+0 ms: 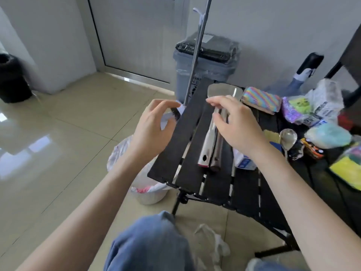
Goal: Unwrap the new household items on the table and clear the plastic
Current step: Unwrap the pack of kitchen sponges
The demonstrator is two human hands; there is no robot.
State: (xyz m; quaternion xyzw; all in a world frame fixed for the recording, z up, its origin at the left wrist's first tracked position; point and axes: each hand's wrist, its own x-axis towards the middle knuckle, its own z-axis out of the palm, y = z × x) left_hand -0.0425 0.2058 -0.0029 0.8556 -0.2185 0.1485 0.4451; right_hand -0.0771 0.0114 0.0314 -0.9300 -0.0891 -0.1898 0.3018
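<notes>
— Nearest the camera?
— Blue denim knee, and just beside it crumpled clear plastic on the floor, in front of the black slatted bench.
— And left of the bench?
— A small white bin lined with a plastic bag, tucked at the bench's near left corner.
— The hands?
— The left hand is off the bench's left edge, its fingers pinching a white-and-black scrap of wrapping. The right hand hovers over the bench, fingers spread loosely above a shiny steel spatula lying lengthwise on the slats; whether they touch it, I cannot tell.
— Other items?
— Right of the spatula: a steel ladle, a rainbow-striped sponge, and more wrapped goods.
— Beyond the bench?
— A grey lidded bin wrapped in plastic.
</notes>
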